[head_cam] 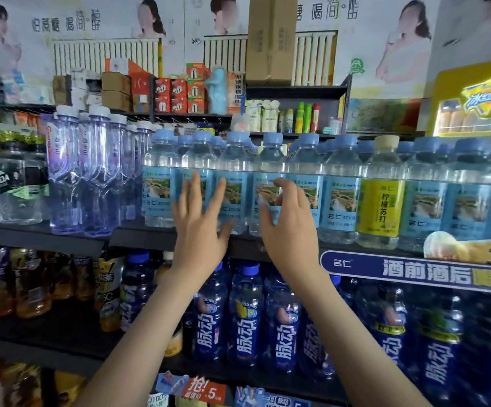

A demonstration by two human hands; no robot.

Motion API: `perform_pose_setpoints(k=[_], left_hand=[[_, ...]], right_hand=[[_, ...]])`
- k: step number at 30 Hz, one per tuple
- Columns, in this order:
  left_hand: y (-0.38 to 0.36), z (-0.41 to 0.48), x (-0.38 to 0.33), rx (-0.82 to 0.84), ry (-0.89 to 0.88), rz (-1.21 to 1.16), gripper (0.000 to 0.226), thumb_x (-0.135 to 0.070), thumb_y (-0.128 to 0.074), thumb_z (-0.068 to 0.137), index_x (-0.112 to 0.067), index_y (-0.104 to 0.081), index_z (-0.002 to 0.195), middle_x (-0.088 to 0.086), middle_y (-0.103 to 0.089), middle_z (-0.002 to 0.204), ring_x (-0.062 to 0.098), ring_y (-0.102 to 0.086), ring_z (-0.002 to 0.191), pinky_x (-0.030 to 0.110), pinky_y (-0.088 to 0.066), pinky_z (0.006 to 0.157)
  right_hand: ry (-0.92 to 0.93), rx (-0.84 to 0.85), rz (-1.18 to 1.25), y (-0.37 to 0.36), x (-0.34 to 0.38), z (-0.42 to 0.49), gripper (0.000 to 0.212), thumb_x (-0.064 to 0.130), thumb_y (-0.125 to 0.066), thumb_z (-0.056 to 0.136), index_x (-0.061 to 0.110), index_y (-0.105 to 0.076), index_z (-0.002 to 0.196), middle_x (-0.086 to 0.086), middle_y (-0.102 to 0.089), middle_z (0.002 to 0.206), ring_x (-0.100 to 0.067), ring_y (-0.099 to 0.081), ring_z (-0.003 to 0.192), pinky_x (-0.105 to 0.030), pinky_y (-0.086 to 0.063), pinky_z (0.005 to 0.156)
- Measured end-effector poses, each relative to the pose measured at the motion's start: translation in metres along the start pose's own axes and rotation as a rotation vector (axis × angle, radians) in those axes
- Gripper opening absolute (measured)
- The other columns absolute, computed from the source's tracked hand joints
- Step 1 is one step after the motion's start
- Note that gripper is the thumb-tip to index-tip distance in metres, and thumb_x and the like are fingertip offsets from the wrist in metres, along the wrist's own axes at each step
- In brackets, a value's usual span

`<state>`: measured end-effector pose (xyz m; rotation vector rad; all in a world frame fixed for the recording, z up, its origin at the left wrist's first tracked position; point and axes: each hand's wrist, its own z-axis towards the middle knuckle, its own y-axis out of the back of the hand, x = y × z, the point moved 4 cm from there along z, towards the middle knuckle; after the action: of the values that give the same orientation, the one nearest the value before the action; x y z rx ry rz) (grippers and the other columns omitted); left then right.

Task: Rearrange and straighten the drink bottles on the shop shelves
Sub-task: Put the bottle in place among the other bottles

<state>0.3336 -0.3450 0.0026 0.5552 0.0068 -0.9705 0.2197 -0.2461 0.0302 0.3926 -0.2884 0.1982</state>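
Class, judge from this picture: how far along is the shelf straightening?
Done: the blue-label water bottles stand upright, labels forward. In hand: left hand open at them, right hand curling at one; grip unclear. Remaining: the yellow-label bottle sits among them.

Water bottles [338, 195] with pale blue caps and blue landscape labels stand upright, shoulder to shoulder, along the front of a dark shelf [150, 234], with more rows behind. One yellow-labelled bottle [380, 201] with a cream cap stands among them. Left of them stand taller purple-tinted bottles [91, 171] with white caps. One level down, dark blue bottles [245, 318] stand upright beside amber bottles [32, 292].
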Motion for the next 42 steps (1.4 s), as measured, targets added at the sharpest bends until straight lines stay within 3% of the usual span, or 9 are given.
perform_pose_setpoints(k=[4, 10, 15, 24, 29, 34, 36, 39, 42], left_hand=[[-0.010, -0.003, -0.038, -0.040, -0.092, -0.120, 0.064, -0.019, -0.061, 0.090, -0.023, -0.032, 0.147, 0.009, -0.007, 0.158, 0.022, 0.000, 0.144, 0.061, -0.020, 0.112], [-0.034, 0.005, -0.103, -0.053, -0.292, -0.119, 0.068, -0.021, -0.066, 0.086, -0.021, -0.034, 0.146, 0.015, -0.014, 0.156, 0.031, -0.011, 0.143, 0.064, -0.023, 0.109], [-0.053, 0.009, -0.129, -0.050, -0.326, -0.049, 0.076, -0.024, -0.073, 0.080, -0.020, -0.034, 0.145, 0.022, -0.018, 0.154, 0.042, -0.019, 0.141, 0.070, -0.019, 0.106], [-0.052, 0.022, -0.130, -0.119, -0.360, 0.057, 0.075, -0.036, -0.068, 0.081, -0.020, -0.033, 0.146, 0.023, -0.018, 0.154, 0.044, -0.021, 0.140, 0.064, -0.007, 0.105], [-0.048, 0.041, -0.142, -0.097, -0.381, 0.149, 0.068, -0.052, -0.043, 0.089, -0.023, -0.024, 0.149, 0.019, -0.010, 0.157, 0.039, -0.011, 0.144, 0.063, 0.000, 0.106], [-0.061, 0.045, -0.143, -0.096, -0.407, 0.228, 0.073, -0.059, -0.031, 0.091, -0.022, -0.013, 0.152, 0.015, -0.005, 0.158, 0.031, 0.003, 0.145, 0.059, 0.009, 0.111], [-0.062, 0.043, -0.143, -0.098, -0.406, 0.237, 0.073, -0.058, -0.030, 0.091, -0.020, -0.015, 0.152, 0.015, -0.007, 0.158, 0.032, 0.002, 0.145, 0.058, 0.008, 0.112], [-0.061, 0.043, -0.144, -0.080, -0.401, 0.235, 0.072, -0.057, -0.028, 0.090, -0.019, -0.020, 0.151, 0.015, -0.015, 0.157, 0.033, -0.003, 0.144, 0.059, 0.001, 0.111], [-0.060, 0.042, -0.145, -0.067, -0.392, 0.202, 0.070, -0.056, -0.034, 0.090, -0.020, -0.022, 0.149, 0.015, -0.019, 0.156, 0.034, -0.006, 0.144, 0.060, -0.003, 0.111]], right_hand=[[-0.129, -0.230, -0.075, 0.042, -0.036, 0.003, 0.050, 0.013, -0.058, 0.091, 0.005, -0.037, 0.136, -0.009, -0.047, 0.123, -0.022, -0.045, 0.112, -0.019, -0.033, 0.081], [-0.368, -0.406, -0.298, 0.091, -0.087, -0.003, 0.073, 0.027, -0.071, 0.080, -0.004, -0.034, 0.135, -0.021, -0.044, 0.126, -0.038, -0.041, 0.116, -0.041, -0.033, 0.097], [-0.422, -0.276, -0.341, 0.088, -0.102, -0.009, 0.086, 0.047, -0.067, 0.082, -0.003, -0.027, 0.139, -0.017, -0.041, 0.136, -0.032, -0.037, 0.125, -0.036, -0.027, 0.106], [-0.218, -0.307, -0.400, 0.103, -0.087, 0.014, 0.071, 0.036, -0.064, 0.087, 0.001, -0.033, 0.140, -0.015, -0.043, 0.134, -0.032, -0.037, 0.122, -0.035, -0.025, 0.102], [-0.164, -0.172, -0.450, 0.114, -0.084, 0.054, 0.084, 0.047, -0.051, 0.090, 0.014, -0.003, 0.151, -0.004, -0.028, 0.152, -0.025, -0.012, 0.141, -0.045, -0.005, 0.112], [-0.240, -0.077, -0.451, 0.110, -0.095, 0.068, 0.072, 0.045, -0.033, 0.096, 0.008, -0.003, 0.150, -0.011, -0.057, 0.130, -0.018, 0.007, 0.146, -0.047, 0.023, 0.108], [-0.224, -0.088, -0.404, 0.110, -0.096, 0.067, 0.070, 0.042, -0.039, 0.095, 0.004, -0.014, 0.148, -0.008, -0.061, 0.121, -0.018, -0.001, 0.145, -0.048, 0.020, 0.110], [-0.197, -0.133, -0.276, 0.117, -0.094, 0.064, 0.072, 0.040, -0.055, 0.089, 0.004, -0.025, 0.144, -0.006, -0.049, 0.133, -0.021, -0.016, 0.138, -0.044, 0.001, 0.114], [-0.130, -0.187, -0.198, 0.122, -0.091, 0.050, 0.076, 0.039, -0.068, 0.080, 0.008, -0.032, 0.140, -0.005, -0.043, 0.132, -0.024, -0.028, 0.126, -0.037, -0.019, 0.105]])
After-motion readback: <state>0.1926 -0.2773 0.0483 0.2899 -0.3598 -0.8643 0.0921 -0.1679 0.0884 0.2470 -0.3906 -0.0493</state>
